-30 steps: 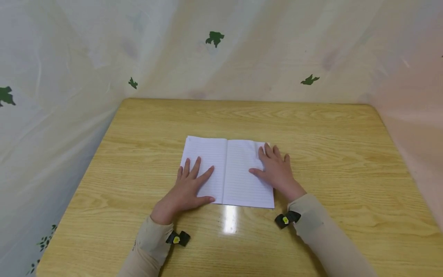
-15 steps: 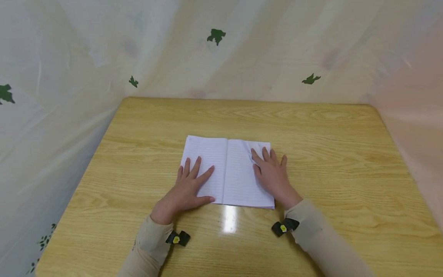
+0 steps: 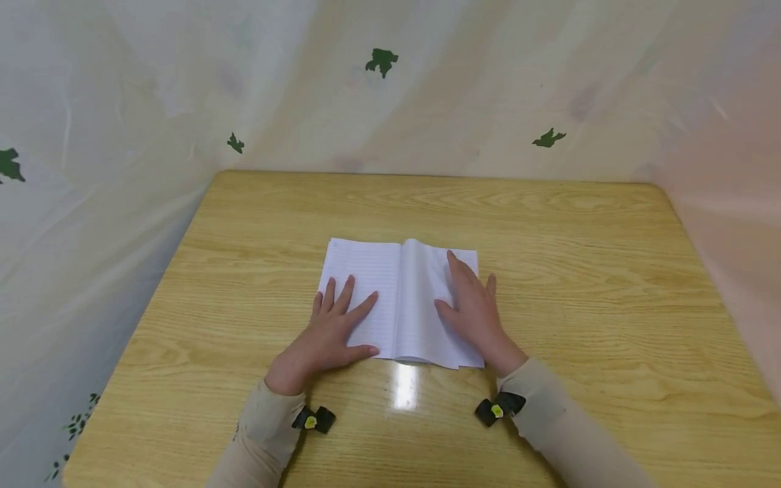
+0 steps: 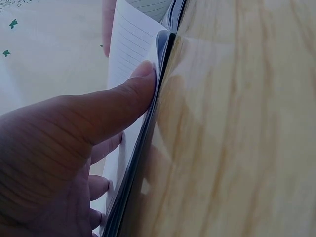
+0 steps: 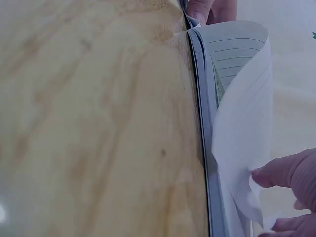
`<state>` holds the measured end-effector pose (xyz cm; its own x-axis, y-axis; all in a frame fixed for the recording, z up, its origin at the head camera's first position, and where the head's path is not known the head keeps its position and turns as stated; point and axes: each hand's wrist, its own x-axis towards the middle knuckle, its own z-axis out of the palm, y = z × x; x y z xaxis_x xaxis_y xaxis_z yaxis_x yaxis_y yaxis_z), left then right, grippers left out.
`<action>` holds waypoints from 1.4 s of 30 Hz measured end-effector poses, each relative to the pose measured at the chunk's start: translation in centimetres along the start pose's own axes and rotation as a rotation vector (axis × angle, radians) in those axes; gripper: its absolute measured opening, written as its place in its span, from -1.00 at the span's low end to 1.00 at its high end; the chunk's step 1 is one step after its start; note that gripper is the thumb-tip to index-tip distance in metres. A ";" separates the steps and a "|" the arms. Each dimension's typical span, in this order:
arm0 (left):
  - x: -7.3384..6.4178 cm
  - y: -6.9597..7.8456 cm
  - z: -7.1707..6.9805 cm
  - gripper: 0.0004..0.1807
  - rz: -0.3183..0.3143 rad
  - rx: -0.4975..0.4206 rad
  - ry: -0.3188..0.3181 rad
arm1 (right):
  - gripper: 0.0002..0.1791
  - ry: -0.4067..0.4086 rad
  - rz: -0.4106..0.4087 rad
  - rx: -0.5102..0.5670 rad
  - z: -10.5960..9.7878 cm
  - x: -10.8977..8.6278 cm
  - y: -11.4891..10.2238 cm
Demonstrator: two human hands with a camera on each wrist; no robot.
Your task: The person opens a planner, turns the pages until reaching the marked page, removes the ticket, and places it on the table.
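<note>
An open lined notebook (image 3: 372,261) lies on the wooden table, its spine running away from me. My left hand (image 3: 326,339) rests spread on the left page, with the thumb at the notebook's near edge. On the right side, one loose page (image 3: 417,305) bows up in a curve beside the spine. My right hand (image 3: 478,312) pinches that page between thumb and fingers. In the right wrist view, the lifted page (image 5: 244,118) stands away from the stack, with the thumb against its outer part. Some right fingertips are hidden in the head view.
The wooden table (image 3: 579,271) extends around the notebook on all sides. Pale cloth (image 3: 293,88) with green leaf-like shapes hangs behind and beside it. A bright light reflection shows on the tabletop just below the spine.
My right hand has moved slightly left and its fingers have drawn together. The right page was almost flat, then creased under the fingers, and now arches toward the spine. My left hand stays still.
</note>
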<state>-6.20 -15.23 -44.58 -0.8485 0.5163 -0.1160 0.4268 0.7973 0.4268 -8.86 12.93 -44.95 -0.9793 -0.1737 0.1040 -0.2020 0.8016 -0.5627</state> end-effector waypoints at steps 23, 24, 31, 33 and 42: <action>0.0 0.2 0.1 -0.02 -0.018 0.006 -0.016 | -0.20 0.144 0.011 0.044 0.2 -0.4 -0.7; 0.0 0.2 0.1 -0.02 -0.018 0.008 -0.015 | -0.25 0.146 -0.028 0.019 0.3 -0.4 -0.7; 0.1 0.1 0.2 -0.01 -0.016 0.016 -0.008 | -0.37 0.076 -0.228 -0.043 1.1 -1.0 -1.1; 0.1 0.1 0.3 0.01 -0.017 0.018 -0.005 | -0.37 0.053 -0.243 -0.066 1.2 -1.2 -1.3; 0.1 0.2 0.3 0.09 -0.011 0.027 0.010 | -0.42 -0.092 -0.224 -0.136 1.5 -1.8 -2.2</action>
<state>-6.09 -14.96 -44.79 -0.8563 0.5042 -0.1117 0.4252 0.8112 0.4015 -6.60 10.64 -45.11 -0.9061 -0.4010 0.1351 -0.4190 0.8060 -0.4181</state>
